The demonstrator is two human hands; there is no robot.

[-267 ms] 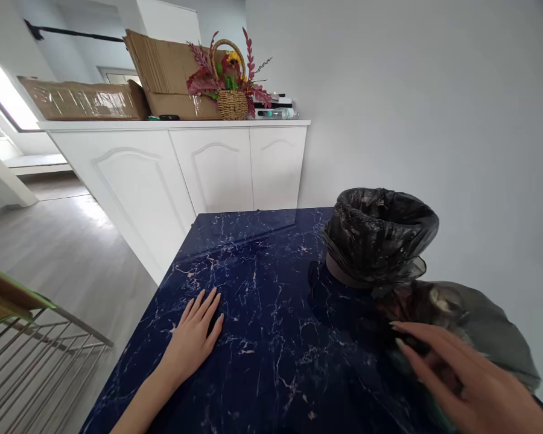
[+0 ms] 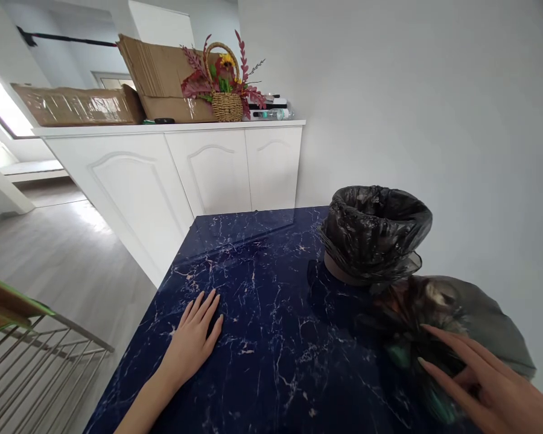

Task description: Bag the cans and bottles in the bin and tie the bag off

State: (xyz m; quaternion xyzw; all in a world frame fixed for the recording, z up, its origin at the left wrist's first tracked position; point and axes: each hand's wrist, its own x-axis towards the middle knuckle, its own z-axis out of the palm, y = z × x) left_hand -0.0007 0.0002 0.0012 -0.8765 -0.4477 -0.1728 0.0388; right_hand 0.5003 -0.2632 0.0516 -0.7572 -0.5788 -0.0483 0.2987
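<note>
My left hand (image 2: 190,345) lies flat on the dark blue marble-patterned table (image 2: 253,313), fingers spread, holding nothing. At the lower right is my right hand (image 2: 484,374), its thumb and index finger apart and its other fingers curled partly out of sight. It is over the near side of a filled, see-through black garbage bag (image 2: 479,310); whether the fingertips touch the bag I cannot tell. Dark, reddish and green contents show through the plastic. Behind that bag stands a trash bin (image 2: 341,270) with a black liner bag (image 2: 371,235) folded over its rim.
A white cabinet (image 2: 212,175) beyond the table bears cardboard boxes (image 2: 76,105), a wicker flower basket (image 2: 227,107) and a plastic bottle (image 2: 278,113). A metal rack (image 2: 49,355) stands on the floor at the left. A grey wall (image 2: 389,102) borders the right side.
My right hand has shifted right and slightly down, uncovering more of the filled bag. My left hand stays put. The view has turned slightly.
</note>
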